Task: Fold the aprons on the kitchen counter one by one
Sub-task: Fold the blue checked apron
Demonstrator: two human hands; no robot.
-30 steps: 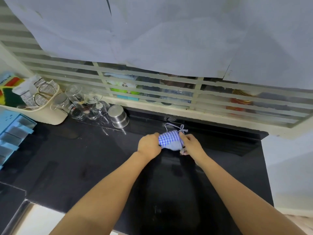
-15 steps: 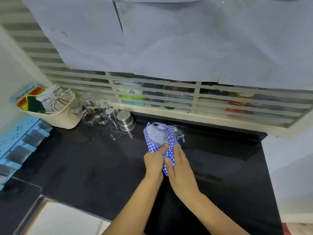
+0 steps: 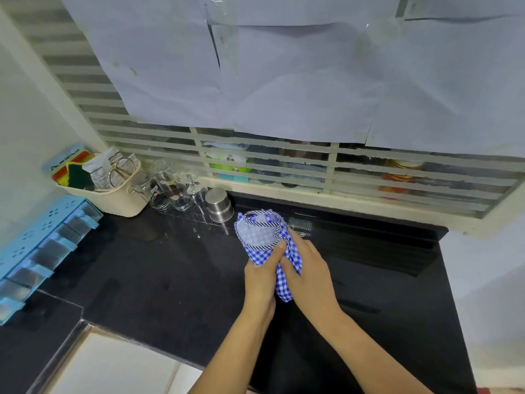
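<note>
A small blue-and-white checked apron with dark striped trim is bunched up over the black kitchen counter. My left hand grips its lower left part, thumb pressed onto the cloth. Close beside it, my right hand holds the right side, with the cloth caught between the two hands. The apron's upper part stands open like a loop above my fingers. Its strings are mostly hidden in the bundle.
At the back left stand a steel cup, several upturned glasses and a cream basket with scissors and sponges. A blue drawer organiser sits far left. A slatted window runs behind. The counter's front edge meets a white floor.
The apron went from a tight small bundle at the counter's back to a looser, larger bunch nearer me. Both hands shifted back with it and regripped.
</note>
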